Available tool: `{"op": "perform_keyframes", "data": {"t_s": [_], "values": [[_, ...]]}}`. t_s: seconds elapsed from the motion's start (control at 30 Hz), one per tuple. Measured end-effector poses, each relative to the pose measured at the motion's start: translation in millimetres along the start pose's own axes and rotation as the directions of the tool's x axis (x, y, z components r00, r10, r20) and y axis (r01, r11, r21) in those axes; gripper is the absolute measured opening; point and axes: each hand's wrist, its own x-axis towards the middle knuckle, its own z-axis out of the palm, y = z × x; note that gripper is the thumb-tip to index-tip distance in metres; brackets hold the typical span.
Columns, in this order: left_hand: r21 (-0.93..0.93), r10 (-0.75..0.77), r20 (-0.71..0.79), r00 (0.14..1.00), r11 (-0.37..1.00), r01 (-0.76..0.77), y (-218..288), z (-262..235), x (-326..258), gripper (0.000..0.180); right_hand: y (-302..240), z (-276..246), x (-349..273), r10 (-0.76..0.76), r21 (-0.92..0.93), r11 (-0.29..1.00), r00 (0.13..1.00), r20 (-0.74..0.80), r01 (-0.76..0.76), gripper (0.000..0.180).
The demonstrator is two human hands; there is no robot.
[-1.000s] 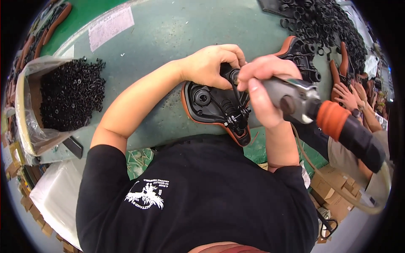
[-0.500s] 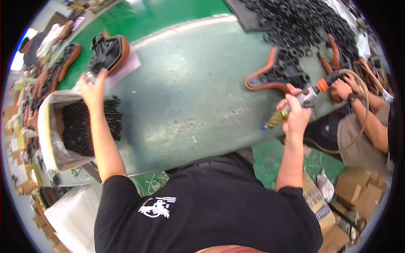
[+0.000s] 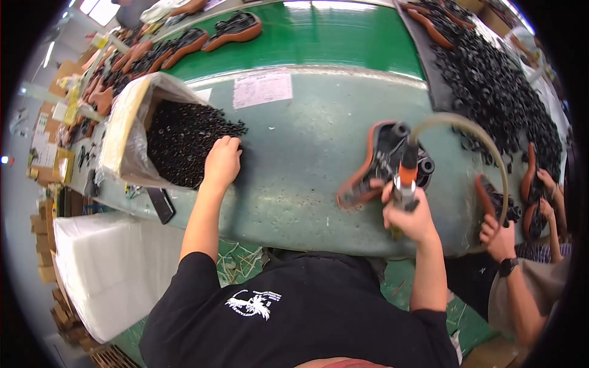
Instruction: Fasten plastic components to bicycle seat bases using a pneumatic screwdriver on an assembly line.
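My left hand [image 3: 223, 161] is closed, fingers curled down, at the near right edge of a heap of small black screws [image 3: 184, 138]. Whatever its fingertips hold is hidden. The heap spills from a plastic-lined white box [image 3: 126, 126] lying on its side. My right hand [image 3: 411, 214] grips a powered screwdriver [image 3: 406, 184] with an orange collar and a hose. Just beyond that hand lies a bicycle saddle [image 3: 362, 178], upside down, with a brown rim and black underside. My right fingers overlap its near side; whether they hold it too, I cannot tell.
A large pile of black rings [image 3: 491, 86] covers the far right. Several saddles [image 3: 233, 32] rest along the green belt [image 3: 331, 40] at the back. A pink paper sheet [image 3: 264, 88] lies near the belt. At right, a co-worker's hand [image 3: 500, 238] touches another saddle [image 3: 488, 193].
My left hand has left a saddle at the far left and come to the screws. That saddle now appears on the belt. My right hand has brought the screwdriver to the nearer saddle. The view has turned.
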Motion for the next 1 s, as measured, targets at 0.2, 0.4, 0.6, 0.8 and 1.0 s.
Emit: {"op": "perform_keyframes", "data": {"t_s": [0.2,0.4,0.6,0.8,1.0], "values": [[-0.237,0.11,-0.175,0.978,0.96,-0.15,15,-6,8,0.012,0,-7,-71,0.201,-0.255,0.946,0.979,-0.02,-0.2,0.025],[-0.944,0.058,0.27,0.961,-0.18,0.276,126,-29,-30,0.011,-45,8,-85,-0.254,0.13,0.957,0.965,-0.059,0.26,0.04],[-0.652,0.463,0.204,0.863,-0.593,0.472,212,-36,-55,0.02,-80,68,-44,-0.799,0.256,0.555,0.593,-0.1,0.791,0.029],[-0.719,0.428,0.178,0.886,-0.558,0.414,216,-27,-59,0.023,-72,53,-34,-0.792,0.225,0.604,0.608,0.058,0.765,0.03],[-0.655,0.462,0.394,0.795,-0.465,0.595,221,-36,-55,0.027,-63,53,-19,-0.854,0.226,0.52,0.499,0.147,0.823,0.041]]}}
